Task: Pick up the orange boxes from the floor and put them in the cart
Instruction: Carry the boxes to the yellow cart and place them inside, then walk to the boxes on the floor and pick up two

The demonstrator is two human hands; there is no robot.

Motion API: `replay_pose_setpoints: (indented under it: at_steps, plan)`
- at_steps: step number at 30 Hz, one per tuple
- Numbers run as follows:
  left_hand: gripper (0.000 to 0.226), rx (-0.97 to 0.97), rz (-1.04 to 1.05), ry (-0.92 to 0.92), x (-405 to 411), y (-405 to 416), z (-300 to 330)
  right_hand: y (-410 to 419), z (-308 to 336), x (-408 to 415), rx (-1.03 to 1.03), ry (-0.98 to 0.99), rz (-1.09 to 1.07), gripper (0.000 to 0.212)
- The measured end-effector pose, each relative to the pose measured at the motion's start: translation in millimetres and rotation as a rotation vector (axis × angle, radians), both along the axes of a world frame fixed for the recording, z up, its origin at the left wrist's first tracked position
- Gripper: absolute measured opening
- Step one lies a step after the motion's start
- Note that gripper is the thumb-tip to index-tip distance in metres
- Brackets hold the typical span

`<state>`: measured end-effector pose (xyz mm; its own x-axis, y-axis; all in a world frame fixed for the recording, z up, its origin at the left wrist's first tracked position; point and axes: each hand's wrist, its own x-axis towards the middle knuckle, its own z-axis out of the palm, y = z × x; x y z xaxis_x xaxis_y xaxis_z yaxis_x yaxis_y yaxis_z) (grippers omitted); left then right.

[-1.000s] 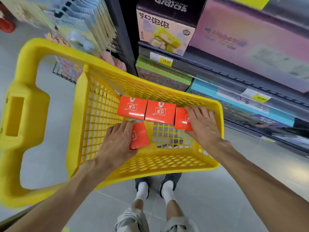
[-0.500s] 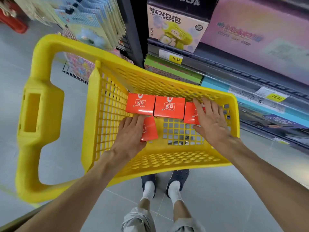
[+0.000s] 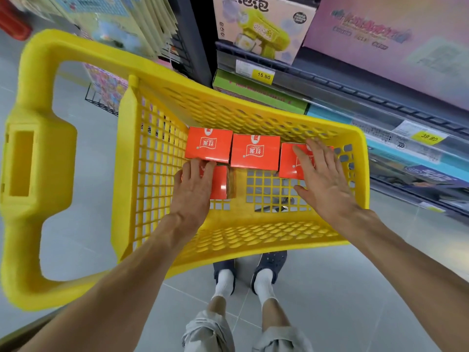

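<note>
- While your left hand (image 3: pixel 194 189) grips the fourth orange box (image 3: pixel 220 182) with curled fingers, watch its tilt: it looks to stand on edge, so if you let go before it lies flat it may topple against the row.
- If your right hand (image 3: pixel 321 177) pushes harder on the right box (image 3: pixel 289 161), that box may slide into the right wall of the yellow cart (image 3: pixel 253 237) or ride up on its neighbour.
- Your right hand is spread flat, fingers straight, resting on that right box; it pinches nothing.
- Three boxes lie side by side along the far wall of the basket: the left box (image 3: pixel 208 144), the middle box (image 3: pixel 255 151) and the right one under your palm.
- Your fourth box sits just near of the left box, touching or almost touching it; you cannot tell which.
- No orange box shows on the grey floor (image 3: pixel 330 288) around your feet.
</note>
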<state>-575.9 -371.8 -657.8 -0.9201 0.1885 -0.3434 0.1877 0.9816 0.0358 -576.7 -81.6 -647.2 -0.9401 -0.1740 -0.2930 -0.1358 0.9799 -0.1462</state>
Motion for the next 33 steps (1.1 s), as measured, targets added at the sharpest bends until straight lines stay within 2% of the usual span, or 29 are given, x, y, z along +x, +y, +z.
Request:
replay_pose_setpoints:
  at_steps: [6,10,14,17,20,22,26,33]
  plan:
    - [0.082,-0.024,0.067,0.006,4.5,4.1,1.6,3.5,1.7,-0.8,0.001,-0.018,0.042,0.095]
    - [0.099,-0.019,-0.002,-0.067,4.6,4.8,21.7,7.9,18.9,1.6,-0.035,-0.018,0.035,0.093]
    - [0.083,0.07,-0.082,-0.033,0.3,25.8,69.9,26.8,64.2,10.7,-0.07,-0.024,0.039,0.085]
    - [0.065,0.176,-0.239,0.009,-7.6,57.8,120.4,50.4,118.3,25.9,-0.091,-0.022,-0.009,0.08]
    - [0.057,0.237,-0.425,0.034,-7.1,101.5,183.4,78.6,190.7,53.5,-0.073,-0.027,-0.115,0.081]
    - [0.062,0.286,-0.538,0.041,-1.3,135.1,233.8,96.0,251.0,80.3,-0.074,-0.008,-0.178,0.081]
    - [0.065,0.383,-0.788,0.076,23.3,206.5,334.0,135.2,358.1,158.5,-0.03,0.151,-0.325,0.085]
    - [0.069,0.499,-1.224,0.178,105.9,364.4,461.3,228.0,487.9,317.0,0.078,0.302,-0.676,0.084]
